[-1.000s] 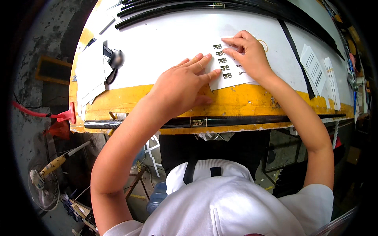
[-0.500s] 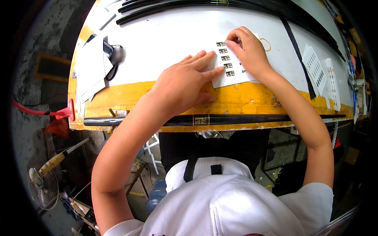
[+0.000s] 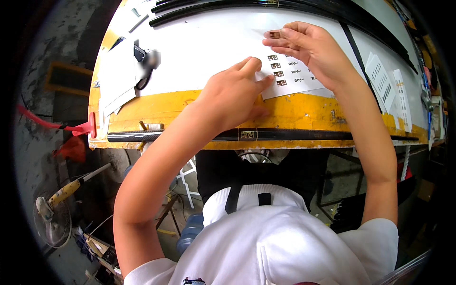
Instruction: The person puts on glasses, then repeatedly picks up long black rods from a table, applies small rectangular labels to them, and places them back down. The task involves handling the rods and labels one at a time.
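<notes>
My right hand (image 3: 308,47) is raised over the sheet. A small dark sticker (image 3: 274,35) is held at its fingertips. Below it lies a white sticker sheet (image 3: 294,86) with a column of small dark-and-gold labels on its left side and dark script marks to their right. My left hand (image 3: 232,90) rests at the sheet's left edge, fingers apart and slightly bent, its thumb by the lower labels. Nearer to me, a glossy black rod (image 3: 285,135) lies along the table's front edge. It has a gold-framed emblem and passes under my left forearm.
Several black rods (image 3: 213,13) lie across the far side. White papers (image 3: 116,76) and a dark corded object (image 3: 145,71) are at left. More label sheets (image 3: 380,80) lie at right, past a black strip (image 3: 363,66). A red clamp-like piece (image 3: 90,126) sits at the left corner.
My right hand has lifted the top sticker off the sheet and moved up and away. My left hand's fingers have bent and drawn together somewhat. The view has shifted slightly.
</notes>
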`<state>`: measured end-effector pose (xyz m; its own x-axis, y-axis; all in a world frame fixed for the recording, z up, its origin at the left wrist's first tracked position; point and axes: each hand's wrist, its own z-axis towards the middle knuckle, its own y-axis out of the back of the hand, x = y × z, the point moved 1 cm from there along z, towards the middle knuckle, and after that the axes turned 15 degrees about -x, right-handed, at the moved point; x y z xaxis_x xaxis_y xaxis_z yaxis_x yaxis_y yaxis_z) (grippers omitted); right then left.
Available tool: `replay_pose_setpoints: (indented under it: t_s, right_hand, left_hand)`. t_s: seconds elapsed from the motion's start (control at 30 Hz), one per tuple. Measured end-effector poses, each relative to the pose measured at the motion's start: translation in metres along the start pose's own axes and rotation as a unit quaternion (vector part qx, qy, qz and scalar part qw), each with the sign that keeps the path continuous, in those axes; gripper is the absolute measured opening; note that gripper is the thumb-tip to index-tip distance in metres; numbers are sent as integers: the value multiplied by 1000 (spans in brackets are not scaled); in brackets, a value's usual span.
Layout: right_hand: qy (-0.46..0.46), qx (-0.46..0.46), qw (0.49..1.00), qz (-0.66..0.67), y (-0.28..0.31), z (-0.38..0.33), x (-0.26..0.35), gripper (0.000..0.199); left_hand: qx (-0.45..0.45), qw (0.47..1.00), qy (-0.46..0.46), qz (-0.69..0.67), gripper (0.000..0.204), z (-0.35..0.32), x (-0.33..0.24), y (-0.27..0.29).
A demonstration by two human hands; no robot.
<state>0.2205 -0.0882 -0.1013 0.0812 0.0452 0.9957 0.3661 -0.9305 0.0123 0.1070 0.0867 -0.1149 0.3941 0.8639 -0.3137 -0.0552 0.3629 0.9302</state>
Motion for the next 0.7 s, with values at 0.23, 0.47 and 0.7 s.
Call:
replay_pose_setpoints:
  t_s: [0.23,0.47,0.7]
  right_hand:
    - [40,-25,993,-108,4,-80,41,18]
    - [47,-106,988,-97,-16,-160,44,2]
    - [95,-179,979,21,-29,-207,8,8]
  left_hand:
    - [-182,964,122,-150,28,-12,-5,34]
    - [-177,813,272,-483,72,-72,-88,60]
    - [-122,728,345,-580,17,-103,-97,27]
